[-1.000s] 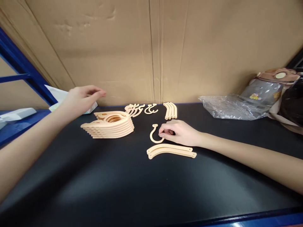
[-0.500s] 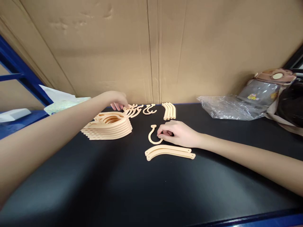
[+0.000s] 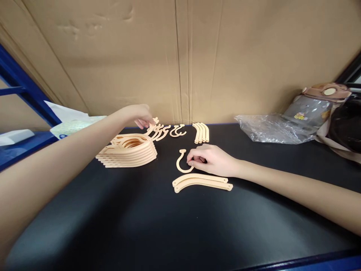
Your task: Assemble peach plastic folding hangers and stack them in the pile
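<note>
My right hand (image 3: 210, 160) has its fingers closed on the lower end of a beige hanger hook (image 3: 179, 164) lying on the black table. Just in front of that hand lie two curved hanger arms (image 3: 201, 180) side by side. Further back on the left, my left hand (image 3: 143, 116) pinches a small beige hanger part (image 3: 155, 120), its end showing past the fingertips. Below it is a row of similar curved parts (image 3: 162, 132). A neat stack of folded beige hangers (image 3: 131, 158) stands nearer me, partly behind my left forearm.
Two more hooks (image 3: 177, 130) and several hanger arms (image 3: 201, 132) lie at the back. On the right are a clear plastic bag (image 3: 273, 130) and a drinking bottle (image 3: 310, 107). Papers (image 3: 76, 122) lie at left, and a cardboard wall (image 3: 180, 60) closes the back.
My left hand has risen slightly, lifting a small part up from the row at the back. My right hand and the hook have stayed in place.
</note>
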`<action>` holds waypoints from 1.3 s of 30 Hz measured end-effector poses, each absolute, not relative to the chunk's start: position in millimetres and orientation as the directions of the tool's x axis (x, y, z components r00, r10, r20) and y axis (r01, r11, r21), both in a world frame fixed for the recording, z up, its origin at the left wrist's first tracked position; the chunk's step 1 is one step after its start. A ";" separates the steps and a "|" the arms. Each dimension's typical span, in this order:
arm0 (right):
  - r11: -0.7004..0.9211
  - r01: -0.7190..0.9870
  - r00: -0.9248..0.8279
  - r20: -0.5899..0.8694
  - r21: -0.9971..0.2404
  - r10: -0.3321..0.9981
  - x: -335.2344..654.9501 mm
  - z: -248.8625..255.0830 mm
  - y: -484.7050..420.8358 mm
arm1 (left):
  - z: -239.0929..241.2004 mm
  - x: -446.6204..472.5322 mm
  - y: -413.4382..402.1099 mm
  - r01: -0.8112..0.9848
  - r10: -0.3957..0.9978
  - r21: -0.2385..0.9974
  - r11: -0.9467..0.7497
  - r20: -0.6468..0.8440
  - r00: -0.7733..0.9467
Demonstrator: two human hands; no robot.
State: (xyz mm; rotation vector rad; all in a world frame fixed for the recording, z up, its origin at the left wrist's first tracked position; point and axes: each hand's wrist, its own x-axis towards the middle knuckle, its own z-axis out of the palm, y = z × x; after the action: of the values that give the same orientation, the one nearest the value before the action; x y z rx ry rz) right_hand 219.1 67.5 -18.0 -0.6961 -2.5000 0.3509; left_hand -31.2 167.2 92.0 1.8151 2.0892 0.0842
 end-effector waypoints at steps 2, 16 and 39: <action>0.827 0.410 -0.730 0.405 -0.385 0.551 219.2 -17.7 67.2 | 101.2 -32.5 164.8 0.940 0.982 0.323 0.108 -0.181 -0.051; 0.631 0.363 -0.492 0.434 -0.685 0.755 222.5 -11.9 71.6 | 81.2 42.4 36.4 0.611 0.873 0.637 -0.470 0.234 0.428; 0.432 0.146 -0.478 0.318 -0.890 0.818 237.4 7.4 20.4 | 15.6 25.4 -8.8 0.424 0.893 0.850 -0.312 0.109 0.437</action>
State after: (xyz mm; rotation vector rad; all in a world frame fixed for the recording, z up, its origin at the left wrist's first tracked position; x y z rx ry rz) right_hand 237.4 20.4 7.4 -0.8171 -1.8949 1.0761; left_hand 25.4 -8.8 15.6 1.9119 1.1119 0.7615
